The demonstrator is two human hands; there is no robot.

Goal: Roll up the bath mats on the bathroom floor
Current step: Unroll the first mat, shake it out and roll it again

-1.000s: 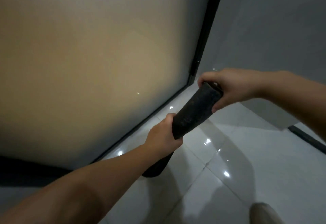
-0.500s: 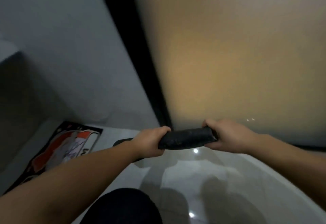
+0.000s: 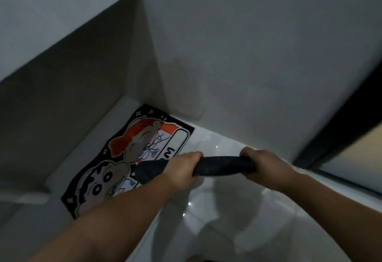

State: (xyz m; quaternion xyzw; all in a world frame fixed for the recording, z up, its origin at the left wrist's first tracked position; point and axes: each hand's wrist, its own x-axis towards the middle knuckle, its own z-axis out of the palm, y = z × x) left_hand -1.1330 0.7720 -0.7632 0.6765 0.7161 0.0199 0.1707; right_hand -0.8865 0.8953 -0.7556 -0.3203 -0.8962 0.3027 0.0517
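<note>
Free passage over glossy floor (image 3: 258, 210), centre and right. Printed mat (image 3: 128, 154) flat in corner, hemmed by dark side wall (image 3: 72, 96) left, grey wall (image 3: 227, 55) behind. Black door frame (image 3: 341, 129) bounds right.

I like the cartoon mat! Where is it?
In the head view, the cartoon mat lies flat on the floor at left, by the wall, just beyond the left hand gripping the rolled mat.

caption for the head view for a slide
Both hands, left hand and right hand, grip a rolled dark mat above the tiled floor; a cartoon mat lies flat.
</note>
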